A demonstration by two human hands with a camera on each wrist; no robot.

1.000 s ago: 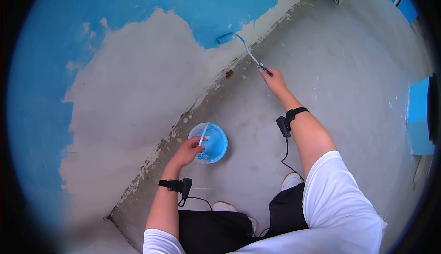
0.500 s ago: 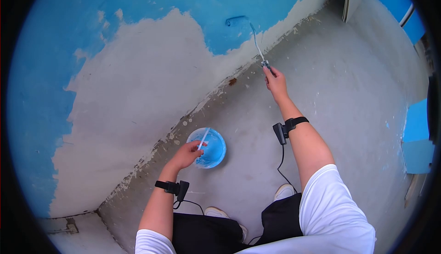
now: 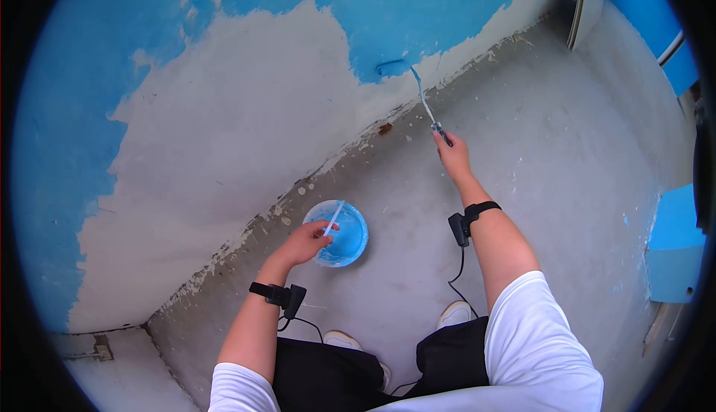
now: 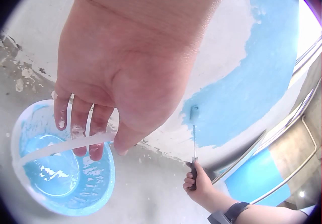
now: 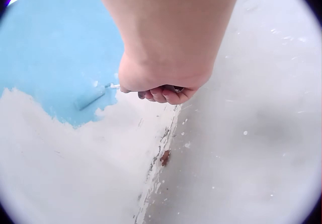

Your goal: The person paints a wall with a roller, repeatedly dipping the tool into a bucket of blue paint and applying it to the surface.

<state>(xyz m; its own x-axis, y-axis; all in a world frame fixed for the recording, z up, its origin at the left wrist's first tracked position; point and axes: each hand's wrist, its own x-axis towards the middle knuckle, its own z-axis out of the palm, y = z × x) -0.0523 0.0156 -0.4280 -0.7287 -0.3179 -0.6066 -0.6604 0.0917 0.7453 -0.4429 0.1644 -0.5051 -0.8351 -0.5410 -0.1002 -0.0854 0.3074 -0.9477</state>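
In the head view my right hand point(image 3: 453, 157) grips the dark handle of a paint roller point(image 3: 422, 97) on a bent metal rod. Its blue-coated sleeve point(image 3: 391, 67) lies against the wall, at the lower border of the blue paint point(image 3: 447, 9). My left hand point(image 3: 304, 243) holds the white bail handle point(image 4: 65, 146) of a paint bucket point(image 3: 363, 237), fingers hooked behind the strip and thumb at its near end. Wet blue paint point(image 4: 48, 158) lies in the bucket, with streaks up its inner wall. White specks mark the left fingertips point(image 4: 95, 152).
Bare pale wall point(image 3: 224, 114) spreads left of and below the blue area. A rough, paint-spattered joint divides it from the grey floor point(image 3: 522, 151). My shoes point(image 3: 455, 313) stand behind the bucket. A blue panel point(image 3: 675, 244) is at far right, a door-like edge point(image 3: 578, 9) at upper right.
The roller went up the wall into the blue, then came back down to the blue's lower border. My left hand keeps hold of the bucket handle. The head view has shifted slightly.
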